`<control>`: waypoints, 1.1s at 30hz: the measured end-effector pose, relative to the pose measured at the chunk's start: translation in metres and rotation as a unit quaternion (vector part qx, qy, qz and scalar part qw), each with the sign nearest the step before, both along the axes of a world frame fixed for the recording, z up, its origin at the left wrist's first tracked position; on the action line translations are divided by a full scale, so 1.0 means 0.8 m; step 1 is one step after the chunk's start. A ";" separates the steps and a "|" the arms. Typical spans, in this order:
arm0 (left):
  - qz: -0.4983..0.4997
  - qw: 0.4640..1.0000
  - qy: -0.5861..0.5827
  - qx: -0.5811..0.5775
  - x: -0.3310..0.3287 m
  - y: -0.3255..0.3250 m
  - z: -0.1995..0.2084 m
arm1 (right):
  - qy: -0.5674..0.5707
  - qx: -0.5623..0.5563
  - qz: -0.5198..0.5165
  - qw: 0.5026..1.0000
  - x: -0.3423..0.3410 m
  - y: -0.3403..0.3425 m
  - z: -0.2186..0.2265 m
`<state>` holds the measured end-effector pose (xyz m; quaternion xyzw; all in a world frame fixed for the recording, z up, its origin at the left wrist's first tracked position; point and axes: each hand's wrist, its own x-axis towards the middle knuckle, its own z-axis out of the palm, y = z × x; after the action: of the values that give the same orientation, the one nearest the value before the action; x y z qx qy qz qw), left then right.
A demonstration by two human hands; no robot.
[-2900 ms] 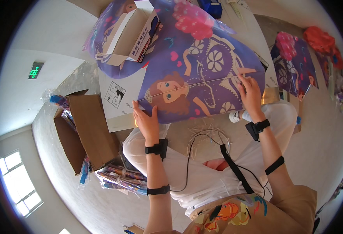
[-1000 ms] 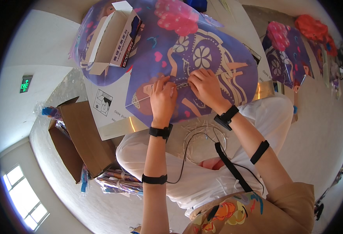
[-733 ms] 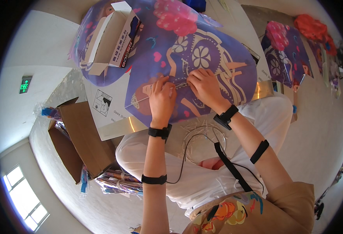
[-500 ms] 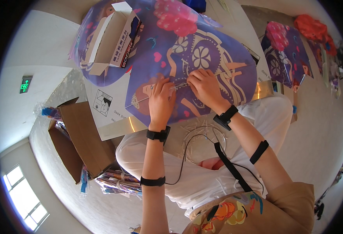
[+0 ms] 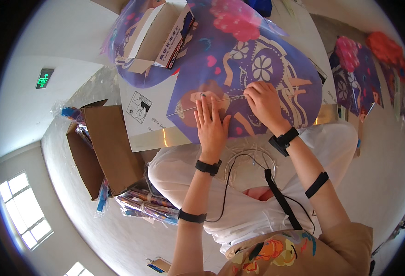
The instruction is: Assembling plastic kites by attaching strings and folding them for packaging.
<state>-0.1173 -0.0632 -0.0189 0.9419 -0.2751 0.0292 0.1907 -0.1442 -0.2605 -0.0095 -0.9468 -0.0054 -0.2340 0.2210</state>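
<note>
A purple printed sheet (image 5: 191, 76) with a cartoon figure lies on the white-topped table in front of me. Across it runs a thin pale rod (image 5: 234, 97), from the sheet's left corner toward the right. My left hand (image 5: 213, 132) lies flat over the rod's left part, fingers extended and pressing on the sheet. Thumb and fingers of my right hand (image 5: 263, 105) are pinched on the rod near the sheet's middle. The sheet's lower edge is partly covered by my left hand.
An open white box (image 5: 159, 39) rests on the sheet's upper left. The table's metal edge (image 5: 154, 141) faces me. Left on the floor stand an open cardboard carton (image 5: 115, 147) and plastic-wrapped bundles (image 5: 145, 204). Another printed sheet (image 5: 356, 80) and a red bag (image 5: 385, 48) are at right.
My left hand has gone from curled fingers near my right hand to lying flat, a little farther left. The right hand keeps its pinch. The whole view has shifted slightly.
</note>
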 end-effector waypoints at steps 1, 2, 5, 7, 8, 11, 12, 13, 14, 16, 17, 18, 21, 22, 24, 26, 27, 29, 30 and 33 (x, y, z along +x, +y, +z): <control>-0.003 1.000 0.003 -0.006 -0.001 0.000 0.000 | 0.004 -0.002 -0.001 1.000 0.000 -0.001 0.000; -0.002 1.000 0.002 -0.007 -0.002 0.001 0.001 | 0.004 -0.003 -0.001 1.000 0.000 -0.001 -0.001; -0.012 1.000 0.014 -0.013 -0.001 -0.003 0.006 | 0.001 -0.009 -0.003 1.000 -0.001 -0.005 0.003; -0.008 1.000 0.021 0.017 -0.002 -0.005 0.005 | -0.021 -0.018 -0.007 1.000 -0.001 -0.004 0.004; -0.006 0.999 0.023 0.027 -0.001 -0.003 0.005 | -0.006 -0.003 -0.003 1.000 0.000 -0.002 0.003; -0.004 0.999 0.020 0.028 0.002 0.001 0.006 | -0.018 0.001 -0.006 1.000 0.003 0.002 -0.001; -0.013 0.999 0.025 0.017 0.002 0.001 0.005 | -0.020 -0.006 -0.011 1.000 0.002 0.002 -0.004; -0.014 0.999 0.018 0.024 0.003 0.004 0.005 | -0.023 -0.011 -0.015 1.000 0.003 0.004 -0.005; -0.015 0.999 0.010 0.032 0.002 0.003 0.003 | -0.014 -0.015 -0.016 1.000 0.001 0.003 -0.004; -0.021 0.999 0.014 0.026 0.001 0.002 0.003 | -0.013 -0.013 -0.019 1.000 0.000 0.003 -0.006; -0.022 0.999 0.018 0.025 0.000 -0.001 0.002 | -0.013 -0.005 -0.017 1.000 -0.002 0.001 -0.007; -0.022 0.999 0.016 0.026 0.000 -0.001 0.002 | 0.005 -0.006 -0.017 1.000 -0.003 0.000 -0.006; -0.023 0.999 0.014 0.025 -0.001 -0.002 0.002 | 0.004 -0.008 -0.020 1.000 -0.005 -0.001 -0.006; -0.024 0.999 0.013 0.026 -0.001 -0.003 0.002 | 0.004 -0.007 -0.022 1.000 -0.005 -0.002 -0.006; -0.024 0.999 0.012 0.024 -0.001 -0.003 0.002 | 0.004 -0.009 -0.021 1.000 -0.004 -0.002 -0.007; -0.025 0.999 0.012 0.025 -0.001 -0.003 0.002 | 0.003 -0.003 -0.020 1.000 -0.004 -0.002 -0.008; -0.024 0.999 0.011 0.027 0.000 -0.002 0.002 | 0.002 0.003 -0.018 1.000 -0.003 0.000 -0.007; -0.024 0.999 0.010 0.030 0.000 -0.001 0.001 | 0.008 0.004 -0.021 1.000 -0.003 0.000 -0.005; -0.023 0.999 0.009 0.030 0.001 -0.001 0.000 | 0.014 0.002 -0.023 1.000 -0.002 0.000 -0.005; -0.023 0.999 -0.007 0.037 0.000 -0.002 -0.001 | 0.011 0.008 -0.015 1.000 -0.003 -0.001 -0.005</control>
<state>-0.1170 -0.0651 -0.0199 0.9415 -0.2986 0.0213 0.1545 -0.1468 -0.2613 -0.0134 -0.9473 0.0134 -0.2272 0.2253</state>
